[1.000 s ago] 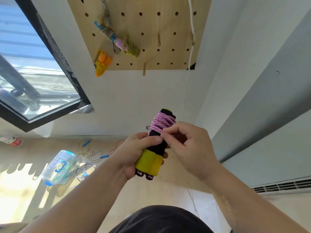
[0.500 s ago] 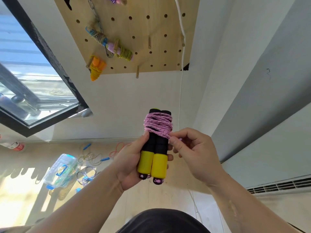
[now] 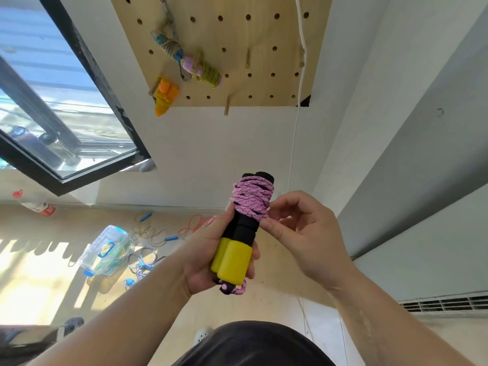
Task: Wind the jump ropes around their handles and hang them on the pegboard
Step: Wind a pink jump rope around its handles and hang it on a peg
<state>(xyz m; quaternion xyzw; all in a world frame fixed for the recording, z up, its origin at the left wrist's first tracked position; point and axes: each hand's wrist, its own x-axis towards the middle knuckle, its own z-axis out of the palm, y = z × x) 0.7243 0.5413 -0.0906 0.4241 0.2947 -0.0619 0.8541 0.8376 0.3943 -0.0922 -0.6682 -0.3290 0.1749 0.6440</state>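
Pink cord (image 3: 250,199) is wrapped tight round the black upper part of the two handles (image 3: 235,257), which sit side by side, yellow ends nearest the camera. The left hand (image 3: 206,254) has its fingers curled round the handles low down, with the thumb running up the side. The right hand (image 3: 298,228) pinches the bottom edge of the pink coil between thumb and forefinger, other fingers loosely bent. Past them on the floor (image 3: 39,273): a clear plastic box (image 3: 105,249), loose ropes (image 3: 150,231) and a bottle (image 3: 34,205). Farther off, the wooden pegboard (image 3: 237,35) already carries two wound ropes, an orange one (image 3: 165,97) and a pink-and-blue one (image 3: 192,64).
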